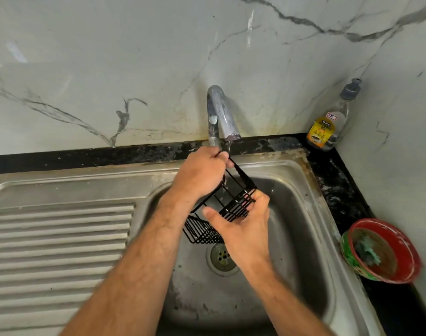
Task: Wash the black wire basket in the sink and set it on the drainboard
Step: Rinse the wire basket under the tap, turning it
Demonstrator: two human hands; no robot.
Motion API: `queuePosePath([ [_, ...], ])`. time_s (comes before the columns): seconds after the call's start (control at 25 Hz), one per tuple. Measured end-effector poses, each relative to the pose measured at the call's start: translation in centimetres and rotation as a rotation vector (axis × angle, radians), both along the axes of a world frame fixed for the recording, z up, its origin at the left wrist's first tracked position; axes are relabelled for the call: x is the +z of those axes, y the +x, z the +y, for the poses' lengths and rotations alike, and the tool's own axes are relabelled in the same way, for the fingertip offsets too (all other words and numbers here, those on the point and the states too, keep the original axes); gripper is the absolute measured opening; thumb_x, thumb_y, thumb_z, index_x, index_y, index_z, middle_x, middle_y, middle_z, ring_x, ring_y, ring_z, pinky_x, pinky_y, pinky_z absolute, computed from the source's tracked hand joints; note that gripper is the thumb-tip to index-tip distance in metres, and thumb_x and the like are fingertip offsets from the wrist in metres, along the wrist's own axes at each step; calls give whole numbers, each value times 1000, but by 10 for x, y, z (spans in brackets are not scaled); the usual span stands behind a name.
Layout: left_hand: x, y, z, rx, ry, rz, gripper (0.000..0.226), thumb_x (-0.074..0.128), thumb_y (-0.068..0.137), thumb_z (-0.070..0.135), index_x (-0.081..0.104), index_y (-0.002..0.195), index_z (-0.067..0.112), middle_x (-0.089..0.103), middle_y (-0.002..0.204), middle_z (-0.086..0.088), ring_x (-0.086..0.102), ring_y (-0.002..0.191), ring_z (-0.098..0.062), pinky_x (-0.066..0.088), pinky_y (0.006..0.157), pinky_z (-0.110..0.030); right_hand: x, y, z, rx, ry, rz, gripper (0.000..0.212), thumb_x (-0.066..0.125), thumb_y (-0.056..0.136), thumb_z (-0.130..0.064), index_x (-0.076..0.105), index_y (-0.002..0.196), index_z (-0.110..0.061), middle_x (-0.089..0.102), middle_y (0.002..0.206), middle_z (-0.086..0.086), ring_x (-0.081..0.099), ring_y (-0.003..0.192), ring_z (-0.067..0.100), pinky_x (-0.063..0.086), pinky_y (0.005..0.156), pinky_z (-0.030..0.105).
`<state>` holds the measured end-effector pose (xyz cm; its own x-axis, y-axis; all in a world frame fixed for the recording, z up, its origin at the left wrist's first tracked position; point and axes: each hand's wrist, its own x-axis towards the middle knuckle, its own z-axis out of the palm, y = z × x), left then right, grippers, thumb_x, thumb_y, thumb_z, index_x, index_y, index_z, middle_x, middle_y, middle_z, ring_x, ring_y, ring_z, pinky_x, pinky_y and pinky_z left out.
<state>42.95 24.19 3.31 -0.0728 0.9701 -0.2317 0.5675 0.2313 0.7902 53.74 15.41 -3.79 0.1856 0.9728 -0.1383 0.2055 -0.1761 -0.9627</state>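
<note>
Where basket (pixel 221 209) hangs: tap (pixel 219 112), bottle (pixel 329 122)

1. The curved chrome faucet (pixel 219 112) overhangs the back of the stainless steel sink basin (pixel 301 214), blocking passage there.
2. Both hands and the black wire basket (pixel 221 209) fill the basin's middle; its right side lies open.
3. The ribbed steel drainboard (pixel 56 243) on the left is bare.
4. A clear dish-soap bottle (pixel 328 124) and a red plastic bowl (pixel 384 251) crowd the right counter.

basket (pixel 221 212) over sink (pixel 304 180) | L hand (pixel 202 175) grips rim | R hand (pixel 243 226) cups side
</note>
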Motion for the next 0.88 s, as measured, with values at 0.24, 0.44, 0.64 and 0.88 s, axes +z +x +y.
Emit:
queuePosePath([
  [0.24,11,0,3,36,-41,-153,37,48,107,32,74,83,24,64,99,-14,52,62,-1,43,61,-27,32,53,39,41,255,-378,65,49,78,-80,55,124,-36,65,85,-10,61,77,4,52,69,32],
  [0.44,-2,1,-1,-105,51,-139,35,42,96,32,73,80,24,67,70,0,62,69,-7,54,78,-45,33,33,92,542,234,-184,46,36,100,-47,54,141,-36,61,137,-9,50,131,4,39,112,31],
  [0.64,-16,-20,-9,53,231,-112,47,39,85,39,58,49,15,49,47,5,44,53,-14,36,63,-36,12,32,113,504,86,-318,57,30,103,-58,62,77,-19,67,79,1,63,78,17,53,85,46],
  [0.88,-2,-34,16,1,55,341,42,45,98,33,57,61,17,63,67,-1,60,71,-22,41,66,-34,33,-12,119,554,318,-736,57,27,109,-38,45,57,-21,47,54,-4,48,49,11,40,61,28],
])
